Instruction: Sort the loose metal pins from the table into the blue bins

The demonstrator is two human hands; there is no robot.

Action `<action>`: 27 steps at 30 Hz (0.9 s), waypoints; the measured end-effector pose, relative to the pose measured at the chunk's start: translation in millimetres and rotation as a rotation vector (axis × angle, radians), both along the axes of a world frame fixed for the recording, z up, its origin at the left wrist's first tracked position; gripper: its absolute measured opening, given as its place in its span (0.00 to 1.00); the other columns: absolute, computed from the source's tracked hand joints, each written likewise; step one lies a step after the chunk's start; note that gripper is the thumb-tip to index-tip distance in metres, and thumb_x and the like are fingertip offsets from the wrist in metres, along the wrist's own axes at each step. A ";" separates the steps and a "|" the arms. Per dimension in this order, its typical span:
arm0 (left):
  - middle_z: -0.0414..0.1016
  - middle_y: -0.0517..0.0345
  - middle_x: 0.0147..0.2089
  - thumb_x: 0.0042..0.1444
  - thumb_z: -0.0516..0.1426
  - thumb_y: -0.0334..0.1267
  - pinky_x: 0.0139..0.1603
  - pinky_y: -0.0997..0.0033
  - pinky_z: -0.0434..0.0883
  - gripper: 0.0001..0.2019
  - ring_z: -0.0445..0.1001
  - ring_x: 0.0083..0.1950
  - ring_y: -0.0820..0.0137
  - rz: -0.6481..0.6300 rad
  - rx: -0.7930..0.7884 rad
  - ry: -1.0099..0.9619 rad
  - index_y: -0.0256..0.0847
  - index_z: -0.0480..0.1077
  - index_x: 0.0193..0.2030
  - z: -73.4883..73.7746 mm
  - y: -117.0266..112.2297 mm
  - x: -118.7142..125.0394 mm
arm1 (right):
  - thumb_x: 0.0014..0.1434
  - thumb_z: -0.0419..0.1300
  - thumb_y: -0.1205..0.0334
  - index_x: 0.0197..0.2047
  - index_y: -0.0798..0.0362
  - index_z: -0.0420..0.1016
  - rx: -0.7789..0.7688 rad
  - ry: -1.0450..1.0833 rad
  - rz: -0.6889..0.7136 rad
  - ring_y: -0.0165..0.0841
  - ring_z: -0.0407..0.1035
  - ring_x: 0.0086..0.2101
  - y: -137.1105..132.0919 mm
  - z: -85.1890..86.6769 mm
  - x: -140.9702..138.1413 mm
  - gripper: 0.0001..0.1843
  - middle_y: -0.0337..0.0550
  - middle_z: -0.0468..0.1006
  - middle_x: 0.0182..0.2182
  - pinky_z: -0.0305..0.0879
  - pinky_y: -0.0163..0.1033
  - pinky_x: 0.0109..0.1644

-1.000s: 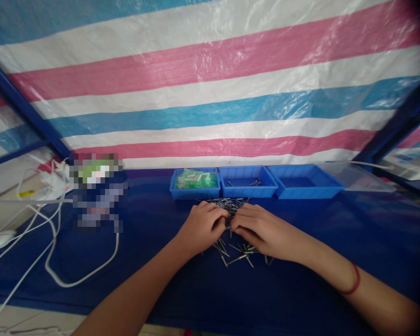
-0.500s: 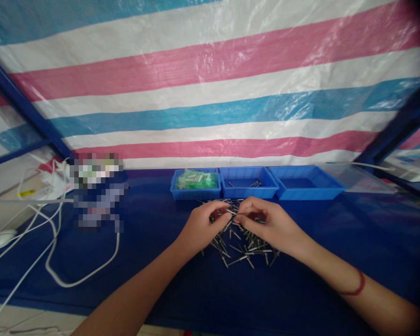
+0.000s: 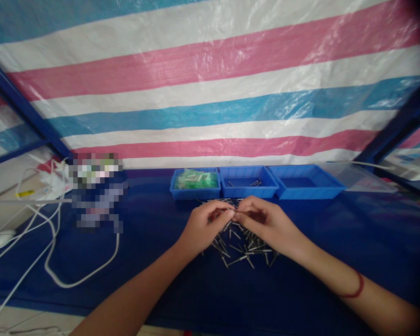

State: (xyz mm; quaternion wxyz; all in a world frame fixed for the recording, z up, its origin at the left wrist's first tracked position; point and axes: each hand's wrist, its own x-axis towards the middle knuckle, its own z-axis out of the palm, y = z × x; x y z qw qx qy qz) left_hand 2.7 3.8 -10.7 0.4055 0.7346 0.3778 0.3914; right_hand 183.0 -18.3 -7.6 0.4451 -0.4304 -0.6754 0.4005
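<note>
A loose pile of several thin metal pins lies on the dark blue table cover. My left hand and my right hand hover just above the pile, fingertips meeting in a pinch at the middle. Both hands are closed on small pins from the pile; the exact piece between the fingertips is too small to make out. A red band circles my right wrist.
Three blue trays stand in a row behind the pile: the left one holds green parts, the middle one a few pins, the right one looks bare. White cables and a blurred object lie at left. A striped tarp hangs behind.
Both hands rose from lying flat on the pile and drew their fingertips together in a pinch. More of the pins now show beneath them.
</note>
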 end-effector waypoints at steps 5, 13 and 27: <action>0.77 0.55 0.39 0.58 0.55 0.40 0.41 0.73 0.69 0.10 0.73 0.39 0.70 0.004 0.055 -0.018 0.41 0.74 0.43 -0.1 -0.1 -0.3 | 0.60 0.55 0.53 0.36 0.53 0.69 -0.012 -0.044 0.049 0.31 0.68 0.31 -0.3 2.1 -0.4 0.11 0.41 0.74 0.30 0.65 0.37 0.37; 0.75 0.55 0.38 0.59 0.55 0.39 0.37 0.74 0.67 0.08 0.71 0.36 0.72 -0.032 0.175 0.080 0.39 0.73 0.40 8.1 0.3 -2.2 | 0.59 0.56 0.52 0.27 0.52 0.62 0.123 -0.070 -0.078 0.28 0.60 0.26 -4.0 8.2 1.8 0.14 0.36 0.64 0.24 0.60 0.34 0.30; 0.74 0.55 0.44 0.63 0.50 0.37 0.53 0.65 0.64 0.12 0.69 0.48 0.66 0.127 0.330 0.237 0.43 0.69 0.51 8.2 0.9 -3.2 | 0.59 0.57 0.54 0.33 0.51 0.71 0.438 -0.306 -0.308 0.30 0.64 0.26 9.6 18.6 21.3 0.09 0.39 0.71 0.25 0.62 0.37 0.31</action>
